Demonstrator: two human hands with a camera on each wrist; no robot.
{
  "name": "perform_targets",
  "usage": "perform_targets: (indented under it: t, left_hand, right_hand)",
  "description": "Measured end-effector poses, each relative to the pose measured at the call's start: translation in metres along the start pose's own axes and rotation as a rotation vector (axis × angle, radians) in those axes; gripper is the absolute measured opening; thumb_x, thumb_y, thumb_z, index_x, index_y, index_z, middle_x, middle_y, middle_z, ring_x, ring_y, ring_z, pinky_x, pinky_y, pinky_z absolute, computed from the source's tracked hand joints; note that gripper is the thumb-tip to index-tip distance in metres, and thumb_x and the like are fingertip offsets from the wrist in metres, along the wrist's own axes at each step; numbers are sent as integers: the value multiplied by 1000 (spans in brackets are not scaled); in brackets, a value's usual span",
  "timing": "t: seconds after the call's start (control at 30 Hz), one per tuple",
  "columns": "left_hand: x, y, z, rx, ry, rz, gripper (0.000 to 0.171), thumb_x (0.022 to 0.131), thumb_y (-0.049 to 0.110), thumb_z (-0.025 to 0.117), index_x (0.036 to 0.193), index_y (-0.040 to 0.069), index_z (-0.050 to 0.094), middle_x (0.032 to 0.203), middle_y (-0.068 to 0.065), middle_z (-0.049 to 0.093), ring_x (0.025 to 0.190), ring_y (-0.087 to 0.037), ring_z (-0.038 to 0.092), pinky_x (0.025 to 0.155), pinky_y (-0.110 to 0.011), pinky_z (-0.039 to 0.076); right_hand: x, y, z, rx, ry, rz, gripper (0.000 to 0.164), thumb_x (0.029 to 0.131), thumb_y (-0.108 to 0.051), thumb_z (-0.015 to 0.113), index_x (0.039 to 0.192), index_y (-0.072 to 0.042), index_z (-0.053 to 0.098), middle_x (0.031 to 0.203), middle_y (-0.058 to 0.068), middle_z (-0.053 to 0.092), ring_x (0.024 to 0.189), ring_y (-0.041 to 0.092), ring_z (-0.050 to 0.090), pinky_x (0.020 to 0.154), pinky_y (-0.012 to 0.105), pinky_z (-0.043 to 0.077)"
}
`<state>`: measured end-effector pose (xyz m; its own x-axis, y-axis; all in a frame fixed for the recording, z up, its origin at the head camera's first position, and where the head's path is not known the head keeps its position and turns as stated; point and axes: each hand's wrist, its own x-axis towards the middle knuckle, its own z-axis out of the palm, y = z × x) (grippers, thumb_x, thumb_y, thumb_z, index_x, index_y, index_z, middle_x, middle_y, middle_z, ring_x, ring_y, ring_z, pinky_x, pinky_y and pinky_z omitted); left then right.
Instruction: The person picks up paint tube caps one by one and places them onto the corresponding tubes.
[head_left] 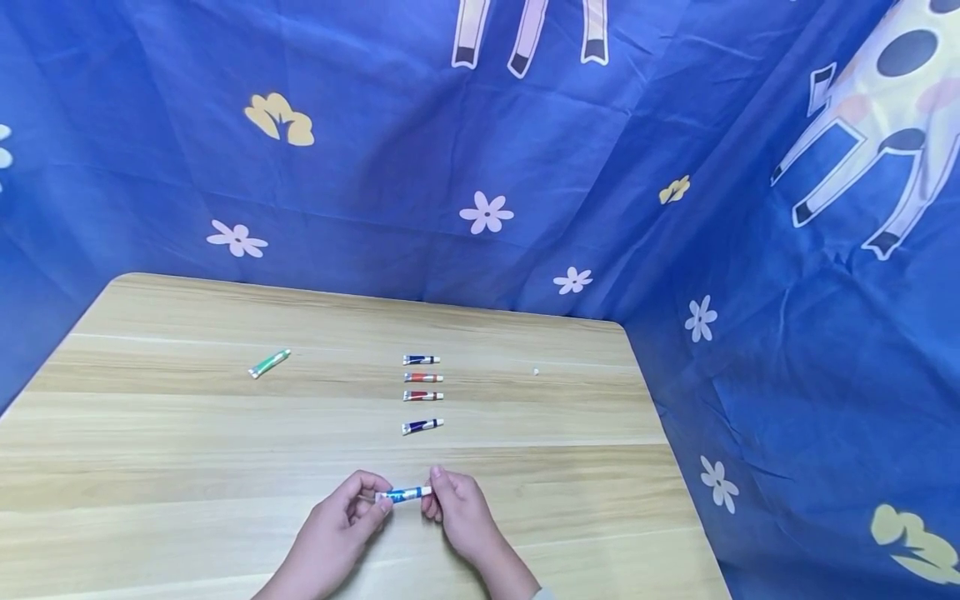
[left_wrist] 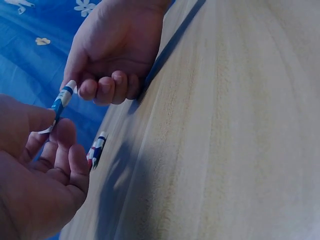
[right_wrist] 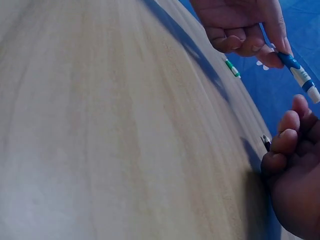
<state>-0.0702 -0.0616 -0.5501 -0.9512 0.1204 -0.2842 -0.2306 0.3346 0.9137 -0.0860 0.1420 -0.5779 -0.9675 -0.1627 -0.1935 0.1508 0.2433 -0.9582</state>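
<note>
A small blue-and-white paint tube (head_left: 405, 495) is held level above the table, its white cap pointing right. My left hand (head_left: 341, 525) pinches the crimped tail end between thumb and fingers. At the other end, my right hand (head_left: 465, 512) has its thumb and curled fingers at the cap; the exact contact is partly hidden. In the left wrist view, the tube (left_wrist: 61, 102) runs from the left thumb up to the right fingers. The right wrist view shows the tube (right_wrist: 299, 75) with the right fingertips just under its cap.
Beyond the hands lies a column of tubes: dark blue (head_left: 422, 360), orange-red (head_left: 423, 377), dark red (head_left: 423, 396) and purple-blue (head_left: 423, 426). A green tube (head_left: 269, 364) lies at the left; a tiny white piece (head_left: 536, 372) is at the right. Blue curtains (head_left: 375, 192) surround the wooden table (head_left: 187, 467).
</note>
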Motion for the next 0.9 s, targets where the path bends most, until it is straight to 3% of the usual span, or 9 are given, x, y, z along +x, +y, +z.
perform_targets:
  t: [0.17, 0.37, 0.6, 0.9]
  left_hand:
    - [-1, 0, 0, -21, 9, 12, 15, 100, 14, 77, 112, 18, 69, 80, 0, 66, 65, -7, 53, 64, -24, 45]
    - [-1, -2, -2, -22, 21, 18, 15, 100, 15, 77, 112, 18, 69, 81, 1, 65, 66, -7, 54, 65, -24, 45]
    - [0, -1, -3, -36, 18, -1, 15, 101, 15, 76, 113, 17, 69, 79, 3, 59, 65, -7, 50, 63, -25, 44]
    - [0, -6, -3, -45, 26, 3, 15, 101, 18, 76, 114, 17, 69, 75, 6, 55, 62, -7, 48, 60, -26, 43]
  right_hand:
    - [2, 0, -3, 42, -56, -44, 48, 119, -34, 37, 109, 3, 65, 88, 34, 63, 69, 2, 56, 70, 15, 51]
    - [2, 1, -8, 152, -106, -124, 28, 111, -16, 59, 129, 6, 59, 107, 43, 59, 84, 2, 62, 80, 15, 56]
    - [0, 1, -11, 171, -92, -225, 32, 95, 0, 75, 121, 12, 62, 108, 42, 61, 93, -2, 64, 84, 13, 57]
    - [-1, 0, -12, 154, -75, -178, 26, 97, -5, 76, 118, 11, 70, 107, 43, 69, 87, 0, 71, 83, 17, 61]
